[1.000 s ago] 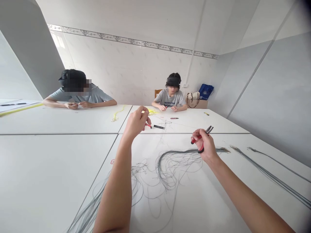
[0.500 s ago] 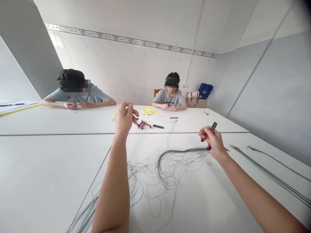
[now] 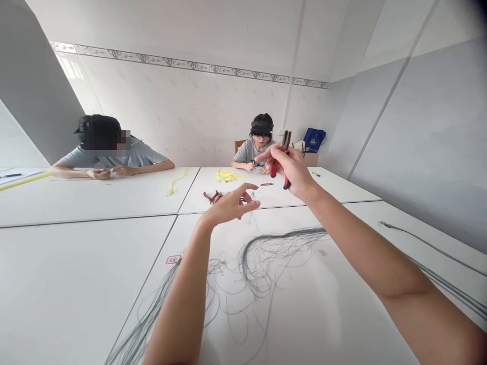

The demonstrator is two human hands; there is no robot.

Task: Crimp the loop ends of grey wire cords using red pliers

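Observation:
My right hand (image 3: 296, 170) is raised above the table and wrapped around a pair of pliers (image 3: 286, 141) with red and black handles, its jaws pointing up. Lower and to the left, my left hand (image 3: 230, 204) hovers with thumb and fingers apart, and I see nothing held between them. Below both hands, a curved bundle of thin grey wires (image 3: 262, 243) lies on the white table (image 3: 312, 309), its loose strands fanning out. Another grey strand bundle (image 3: 150, 314) runs beside my left forearm, with a red-edged tag (image 3: 173, 259) at its far end.
Second pliers (image 3: 210, 197) lie beyond my left hand, partly hidden. Yellow strands (image 3: 227, 176), a red cutter (image 3: 267, 184) and a small yellow tool (image 3: 316, 174) rest farther back. More grey strands (image 3: 429, 241) lie right. Two people (image 3: 110, 157) sit opposite.
My right hand has lifted and moved left with the pliers, away from the wire bundle's end. My left hand has lowered and shifted right, its fingers spreading. The view has turned slightly.

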